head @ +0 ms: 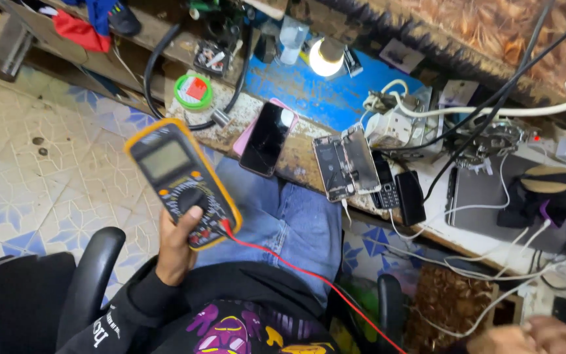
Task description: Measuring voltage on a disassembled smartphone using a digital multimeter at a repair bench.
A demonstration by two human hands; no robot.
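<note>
My left hand (177, 248) holds a yellow-cased multimeter (179, 180) above my lap, thumb resting on its black dial. The grey screen faces up. A red test lead (309, 272) runs from the meter's lower corner down to the right, toward my right hand (532, 335), which shows only partly at the bottom right edge; what it holds is hidden. On the worn bench edge lie a dark phone on a pink one (266, 137) and an opened phone with its insides exposed (345, 162).
A small keypad phone (386, 187) and a black phone (411, 196) lie right of the opened one. A lit bulb (325, 59), power strip (394, 124), grey laptop (486, 196) and many cables crowd the bench. Black chair armrests (90, 278) flank me.
</note>
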